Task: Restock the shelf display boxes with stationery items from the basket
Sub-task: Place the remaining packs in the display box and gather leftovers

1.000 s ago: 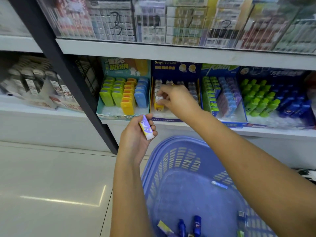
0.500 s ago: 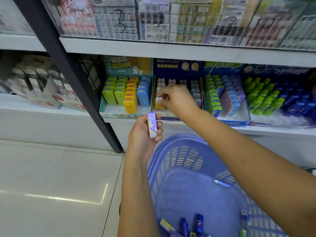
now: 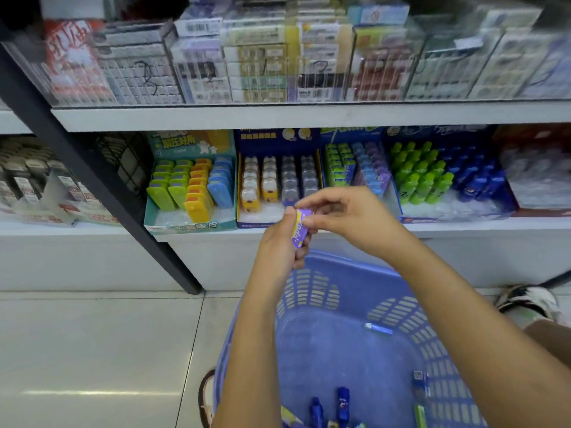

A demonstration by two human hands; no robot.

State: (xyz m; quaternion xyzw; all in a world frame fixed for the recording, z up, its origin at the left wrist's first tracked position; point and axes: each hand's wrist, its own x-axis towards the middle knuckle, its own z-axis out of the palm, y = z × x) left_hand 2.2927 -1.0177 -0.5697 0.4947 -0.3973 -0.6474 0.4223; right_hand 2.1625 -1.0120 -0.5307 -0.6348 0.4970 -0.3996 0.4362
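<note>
the blue basket [image 3: 309, 293] sits right under my arms, with a few blue tubes [image 3: 343, 403] and other small pieces loose on its floor; above its far rim my left hand [image 3: 278, 251] curls round the lower part of the purple pack [image 3: 300, 231], which stands nearly upright, its long axis top to bottom and leaning a little; my right hand [image 3: 343, 217] pinches its top end between thumb and forefinger, so both hands are gripping it; i judge it belongs in the purple row [image 3: 378, 168] of the blue display box [image 3: 349, 133], which lies up and to the right of my fingers, nearer my right hand; straight ahead is the bear box [image 3: 256, 224], left of it the teal box [image 3: 191, 227]; the upper shelf board [image 3: 278, 117] overhangs the boxes, so the pack would have to go in low
</note>
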